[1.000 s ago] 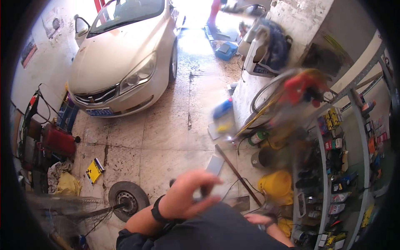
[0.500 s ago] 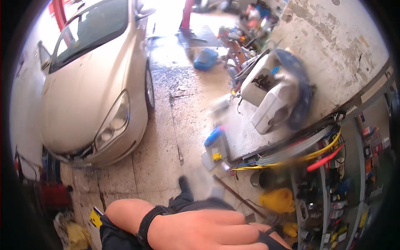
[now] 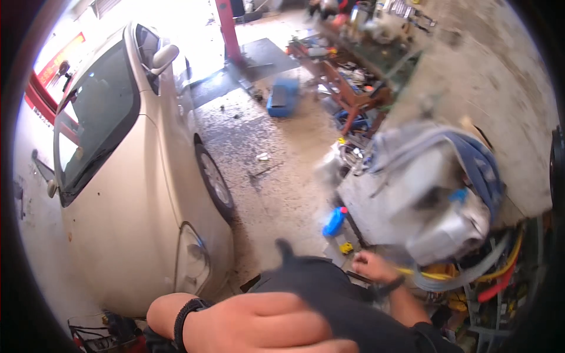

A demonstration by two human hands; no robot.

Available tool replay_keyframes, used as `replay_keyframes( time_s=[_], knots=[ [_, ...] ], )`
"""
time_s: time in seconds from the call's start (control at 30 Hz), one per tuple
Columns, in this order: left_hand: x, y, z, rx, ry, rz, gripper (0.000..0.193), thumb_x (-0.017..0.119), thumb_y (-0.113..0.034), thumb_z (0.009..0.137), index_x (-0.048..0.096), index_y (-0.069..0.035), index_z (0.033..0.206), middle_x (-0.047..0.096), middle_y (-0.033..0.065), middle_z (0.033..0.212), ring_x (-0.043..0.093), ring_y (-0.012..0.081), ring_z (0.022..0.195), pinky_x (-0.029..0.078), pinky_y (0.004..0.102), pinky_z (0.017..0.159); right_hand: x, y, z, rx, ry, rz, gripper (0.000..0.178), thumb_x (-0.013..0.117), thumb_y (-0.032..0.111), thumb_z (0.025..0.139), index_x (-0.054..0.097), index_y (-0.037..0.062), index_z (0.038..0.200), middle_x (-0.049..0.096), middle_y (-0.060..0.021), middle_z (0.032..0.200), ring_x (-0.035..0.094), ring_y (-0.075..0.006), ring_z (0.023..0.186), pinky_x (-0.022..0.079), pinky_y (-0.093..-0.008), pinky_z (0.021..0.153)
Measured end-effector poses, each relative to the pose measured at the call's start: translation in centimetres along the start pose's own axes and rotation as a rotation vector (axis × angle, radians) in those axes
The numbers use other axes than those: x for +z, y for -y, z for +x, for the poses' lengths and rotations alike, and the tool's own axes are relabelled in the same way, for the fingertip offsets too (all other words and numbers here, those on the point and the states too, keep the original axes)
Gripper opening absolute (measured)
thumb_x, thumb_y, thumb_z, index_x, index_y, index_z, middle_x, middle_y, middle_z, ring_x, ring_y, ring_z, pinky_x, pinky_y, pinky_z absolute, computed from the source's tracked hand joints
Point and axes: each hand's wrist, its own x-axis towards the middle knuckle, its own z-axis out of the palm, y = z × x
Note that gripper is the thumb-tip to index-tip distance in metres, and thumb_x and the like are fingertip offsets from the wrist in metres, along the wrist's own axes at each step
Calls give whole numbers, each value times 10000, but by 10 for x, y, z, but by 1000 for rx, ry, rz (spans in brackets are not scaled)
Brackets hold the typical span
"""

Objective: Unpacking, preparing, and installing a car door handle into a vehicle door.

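Right hand (image 3: 372,266) hangs apart from a blue bottle (image 3: 335,222) ahead-left.

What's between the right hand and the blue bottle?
In the head view, a small yellow item shows between the right hand and the blue bottle.

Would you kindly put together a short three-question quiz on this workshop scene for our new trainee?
1. Which of the person's hands is nearer the blue bottle?
2. True or false: the car is light-coloured.
3. Fill in the blank: the upright post beyond the blue box is coloured ____.

Key:
1. The right hand; the left hand is farther away, at the picture's lower edge.
2. True.
3. Red.
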Motion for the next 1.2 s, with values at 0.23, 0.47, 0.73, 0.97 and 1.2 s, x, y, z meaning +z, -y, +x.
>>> replay_keyframes(
  time_s=[0.23,0.47,0.73,0.97,1.2],
  knots=[
    [-135,108,-17,-281,466,-84,267,768,-99,797,695,-120,1053,684,43,913,623,188,650,480,274,584,-28,303,184,-592,-91,88,328,706,257,881,649,5,1083,686,-165,990,703,-268,893,540,-367,796],
    [-167,318,-74,-538,526,100,439,825,-343,774,679,-82,1096,649,81,857,649,272,801,523,358,722,-34,396,319,-490,-414,866,305,669,247,969,587,23,1159,623,-54,1011,592,-90,782,521,-274,684],
    [-144,511,-78,-857,942,-705,546,743,-410,895,613,21,1203,697,191,1055,676,263,984,511,361,883,-120,425,425,-551,-824,1133,240,656,206,983,566,68,1158,588,-3,939,573,-79,751,485,-238,622],
    [-147,663,-37,-767,1202,-617,510,740,-446,887,652,-3,1123,701,147,951,673,233,912,513,353,807,-204,422,536,-307,-410,2103,121,617,221,976,600,103,1000,581,0,816,513,-119,657,414,-261,587],
    [-217,790,-2,-872,958,-583,561,759,-390,875,615,26,1222,684,185,1115,641,300,1073,488,386,943,-267,525,660,-736,-766,426,205,699,173,918,613,61,1066,583,-31,819,594,-127,696,500,-284,628]
  ],
)
